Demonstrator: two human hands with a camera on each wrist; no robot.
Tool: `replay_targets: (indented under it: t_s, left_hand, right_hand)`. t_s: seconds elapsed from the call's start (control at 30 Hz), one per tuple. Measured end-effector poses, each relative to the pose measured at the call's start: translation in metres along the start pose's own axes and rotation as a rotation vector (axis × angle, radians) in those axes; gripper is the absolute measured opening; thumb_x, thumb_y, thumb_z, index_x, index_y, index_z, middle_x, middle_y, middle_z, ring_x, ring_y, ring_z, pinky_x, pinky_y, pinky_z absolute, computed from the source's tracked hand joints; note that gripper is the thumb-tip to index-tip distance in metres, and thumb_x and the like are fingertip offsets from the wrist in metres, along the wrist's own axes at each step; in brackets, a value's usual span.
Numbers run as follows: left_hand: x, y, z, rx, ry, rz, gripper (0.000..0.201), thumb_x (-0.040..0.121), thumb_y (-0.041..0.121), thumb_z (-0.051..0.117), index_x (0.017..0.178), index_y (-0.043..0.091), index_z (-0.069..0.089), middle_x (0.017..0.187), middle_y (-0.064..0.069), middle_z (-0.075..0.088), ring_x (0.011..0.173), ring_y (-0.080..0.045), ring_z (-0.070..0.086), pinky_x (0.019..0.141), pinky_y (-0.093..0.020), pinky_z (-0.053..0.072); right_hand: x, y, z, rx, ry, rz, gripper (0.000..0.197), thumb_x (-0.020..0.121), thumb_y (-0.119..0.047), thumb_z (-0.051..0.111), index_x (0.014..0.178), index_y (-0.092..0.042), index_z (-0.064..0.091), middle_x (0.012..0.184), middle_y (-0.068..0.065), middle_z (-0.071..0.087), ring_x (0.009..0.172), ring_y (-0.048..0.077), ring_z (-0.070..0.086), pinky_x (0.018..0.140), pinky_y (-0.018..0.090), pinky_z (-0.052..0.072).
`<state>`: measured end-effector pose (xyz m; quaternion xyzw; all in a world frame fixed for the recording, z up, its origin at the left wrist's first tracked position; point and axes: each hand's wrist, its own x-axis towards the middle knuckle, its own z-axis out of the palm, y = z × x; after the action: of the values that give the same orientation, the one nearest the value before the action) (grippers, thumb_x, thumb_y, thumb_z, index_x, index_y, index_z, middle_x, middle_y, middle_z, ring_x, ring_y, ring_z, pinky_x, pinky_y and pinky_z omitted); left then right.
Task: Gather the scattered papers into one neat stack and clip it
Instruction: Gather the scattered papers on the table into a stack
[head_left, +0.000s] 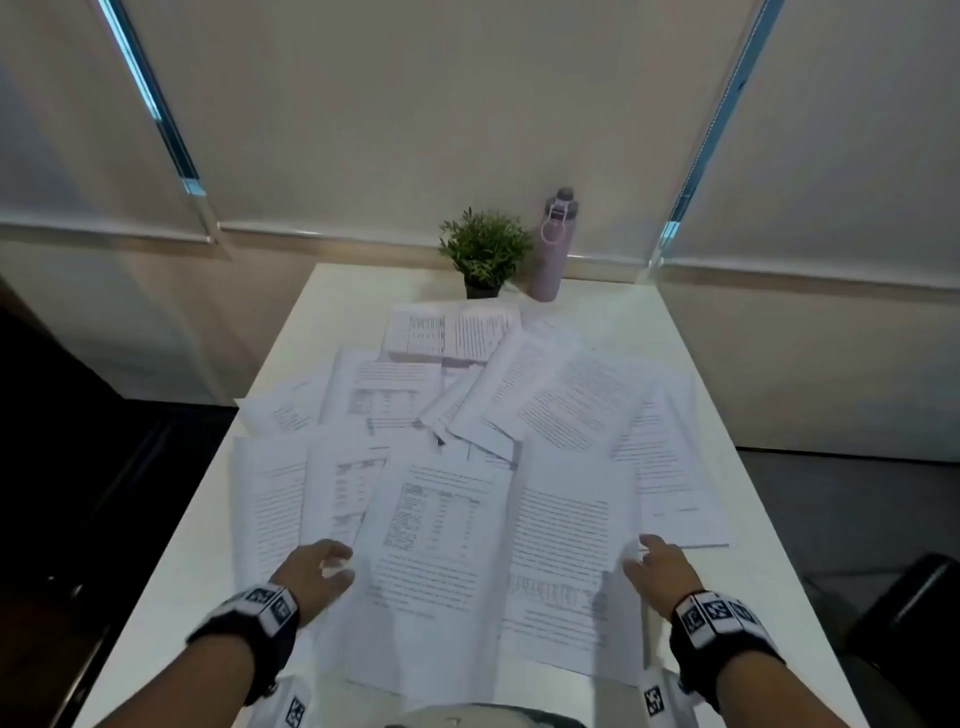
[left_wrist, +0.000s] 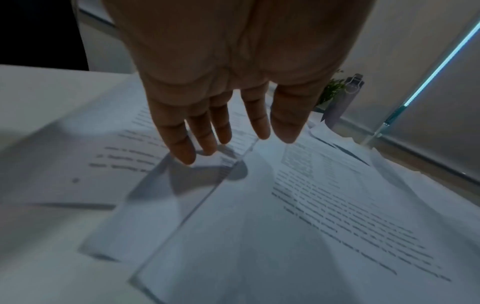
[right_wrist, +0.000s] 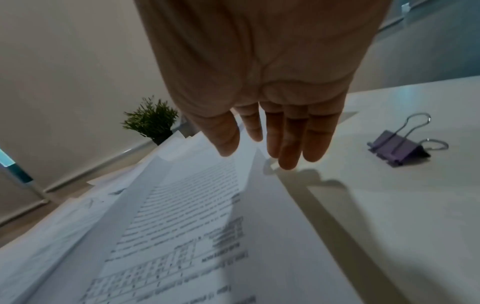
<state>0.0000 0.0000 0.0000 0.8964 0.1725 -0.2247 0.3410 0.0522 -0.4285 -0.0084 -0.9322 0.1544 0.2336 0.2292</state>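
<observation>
The print on my papers is too blurred to read in every view. From the head view my right hand covers the near right table edge, so the binder clip does not show there. Overlapping sheets hide much of each other, and the nearest ones run off the bottom edge.

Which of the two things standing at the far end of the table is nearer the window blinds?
The pink water bottle. It stands farther back and to the right of the small potted plant, which sits closer to the scattered papers.
</observation>
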Motion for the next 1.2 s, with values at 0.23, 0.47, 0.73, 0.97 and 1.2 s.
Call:
replay_targets:
  t_s: [0.23,0.47,0.73,0.97,1.2]
  left_hand:
    - [0.004,0.018,0.024,-0.083,0.016,0.023,0.038,0.081,0.015,0.064,0.113,0.027,0.047,0.117,-0.002,0.054,0.115,-0.023,0.053,0.084,-0.021,0.036]
    - [-0.005,0.018,0.011,-0.302,0.249,-0.058,0.070,0.084,0.003,0.060,0.143,0.019,0.027,0.143,-0.015,0.042,0.126,-0.034,0.045,0.102,-0.037,0.036]
    - [0.011,-0.001,-0.017,-0.325,0.361,-0.311,0.037,0.092,0.021,0.052,0.121,-0.002,0.054,0.125,-0.024,0.057,0.110,-0.037,0.055,0.093,-0.038,0.041]
    - [0.020,-0.002,-0.006,-0.156,0.307,-0.399,0.023,0.091,0.022,0.053,0.090,0.000,0.055,0.097,-0.018,0.057,0.088,-0.032,0.055,0.078,-0.034,0.041]
    - [0.020,0.002,-0.004,-0.355,0.399,-0.348,0.038,0.084,0.010,0.061,0.121,0.005,0.051,0.112,-0.021,0.064,0.090,-0.028,0.057,0.079,-0.030,0.041]
  right_hand:
    - [-0.003,-0.009,0.022,0.101,-0.043,0.091,0.064,0.092,-0.016,0.051,0.146,-0.006,0.018,0.141,0.020,0.045,0.126,0.034,0.048,0.103,0.036,0.039]
    - [-0.002,-0.008,-0.004,0.123,0.135,-0.040,0.019,0.093,-0.011,0.048,0.074,-0.013,0.048,0.102,0.024,0.059,0.092,0.031,0.054,0.085,0.037,0.044]
    - [0.065,-0.054,-0.045,0.502,0.275,0.017,0.021,0.089,-0.018,0.052,0.077,-0.001,0.054,0.088,0.020,0.059,0.088,0.037,0.057,0.079,0.039,0.045]
    - [0.117,-0.093,-0.045,0.380,0.123,0.191,0.038,0.092,-0.020,0.046,0.115,0.009,0.055,0.123,0.027,0.056,0.111,0.039,0.054,0.083,0.034,0.038]
    - [0.127,-0.124,-0.036,0.359,0.131,0.144,0.037,0.092,-0.020,0.049,0.115,0.008,0.058,0.121,0.027,0.060,0.111,0.038,0.057,0.091,0.036,0.045]
